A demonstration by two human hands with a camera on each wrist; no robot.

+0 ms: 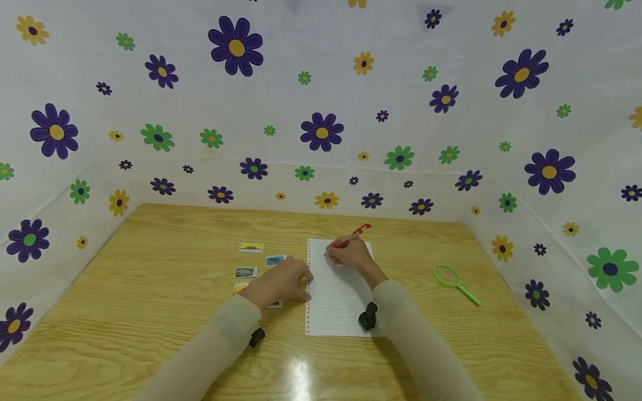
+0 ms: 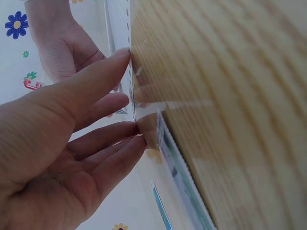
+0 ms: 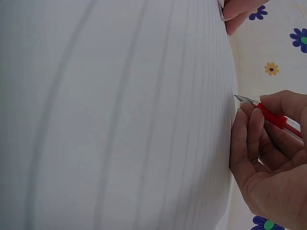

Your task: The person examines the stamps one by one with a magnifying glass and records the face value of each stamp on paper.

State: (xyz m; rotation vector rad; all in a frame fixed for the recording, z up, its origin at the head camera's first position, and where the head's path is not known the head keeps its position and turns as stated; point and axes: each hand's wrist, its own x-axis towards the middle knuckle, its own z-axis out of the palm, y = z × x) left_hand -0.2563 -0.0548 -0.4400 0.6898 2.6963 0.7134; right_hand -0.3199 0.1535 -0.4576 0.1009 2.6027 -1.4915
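Observation:
A lined sheet of loose-leaf paper (image 1: pixel 336 303) with holes down its left edge lies on the table. My right hand (image 1: pixel 353 253) pinches a red pen (image 1: pixel 362 228) near its tip, over the upper part of the sheet. In the right wrist view, the pen's metal point (image 3: pixel 240 98) is close over the paper and the side of the hand rests on the sheet. My left hand (image 1: pixel 283 281) has its fingertips (image 2: pixel 125 55) at the punched edge, fingers loosely bent. Small picture stamps (image 1: pixel 246 272) lie beside and partly behind this hand.
A green magnifying glass (image 1: pixel 458 285) lies on the right of the wooden table (image 1: pixel 150 278). A yellow stamp (image 1: pixel 251 248) and a blue stamp (image 1: pixel 275 260) are left of the sheet. Flower-printed cloth (image 1: pixel 281 106) walls the back and sides.

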